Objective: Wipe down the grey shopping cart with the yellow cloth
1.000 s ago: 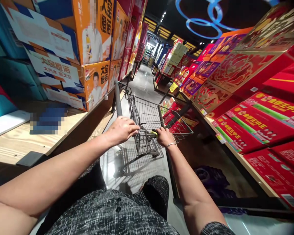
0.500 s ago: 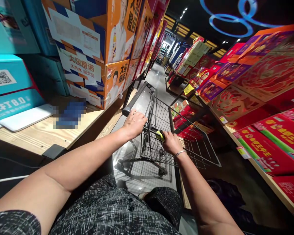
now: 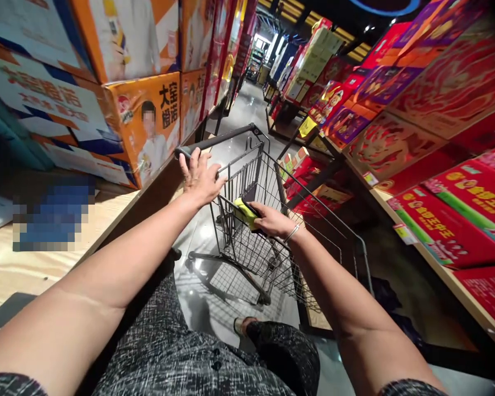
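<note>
A dark wire shopping cart stands in the aisle in front of me, turned at an angle. My left hand lies against the left end of its handle bar, fingers stretched and spread upward. My right hand is closed around a yellow object at the cart's near rim; a thin bracelet sits on that wrist. The basket looks empty. My knees in dark speckled cloth show at the bottom.
Orange printed cartons are stacked on a wooden shelf at my left. Red gift boxes fill sloped shelves on the right. A glossy floor aisle runs ahead between more displays.
The cart has swung round so its handle bar now points left. My left hand went from gripping the bar to lying open on it. My right hand kept hold of the yellow object.
</note>
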The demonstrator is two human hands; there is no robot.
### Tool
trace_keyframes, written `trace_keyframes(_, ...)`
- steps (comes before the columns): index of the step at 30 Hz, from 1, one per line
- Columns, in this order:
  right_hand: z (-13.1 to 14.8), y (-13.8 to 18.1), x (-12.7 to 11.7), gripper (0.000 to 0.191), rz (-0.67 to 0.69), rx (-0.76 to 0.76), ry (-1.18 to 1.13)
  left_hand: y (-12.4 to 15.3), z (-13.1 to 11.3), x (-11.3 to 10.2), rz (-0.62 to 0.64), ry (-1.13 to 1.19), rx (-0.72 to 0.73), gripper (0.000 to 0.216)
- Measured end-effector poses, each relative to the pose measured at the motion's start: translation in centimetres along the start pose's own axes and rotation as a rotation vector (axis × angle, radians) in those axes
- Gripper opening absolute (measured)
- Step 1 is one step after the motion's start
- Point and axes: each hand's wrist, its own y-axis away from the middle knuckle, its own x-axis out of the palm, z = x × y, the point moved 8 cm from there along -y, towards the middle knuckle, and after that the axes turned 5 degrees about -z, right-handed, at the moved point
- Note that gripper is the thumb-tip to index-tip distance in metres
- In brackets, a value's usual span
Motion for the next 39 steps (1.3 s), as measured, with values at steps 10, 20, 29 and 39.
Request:
trace_keyframes(10, -3.2, -9.1, -5.9, 0.078, -0.624, -0.275, 0.121, -6.5, 3.8, 5.0, -0.017, 0.125, -0.025, 0.066)
trace_keyframes(20, -13.1, -9.1, 9.0, 0.064, -0.163, -0.285, 0.457, -9.8, 4.7, 7.9, 0.020, 0.184, -0.041, 0.061)
trace_keyframes(29, -19.1, -10.6, 3.5, 0.031, -0.328, -0.090, 0.455, -11.2, 5.1, 8.9, 0.010, 0.210, 0.031, 0.052)
trace_keyframes(39, -18.7, -14.7, -7.4, 0.066, -0.851, 0.139, 0.239, -12.4, 6.0, 9.5, 0.029, 0.157, 0.082, 0.051)
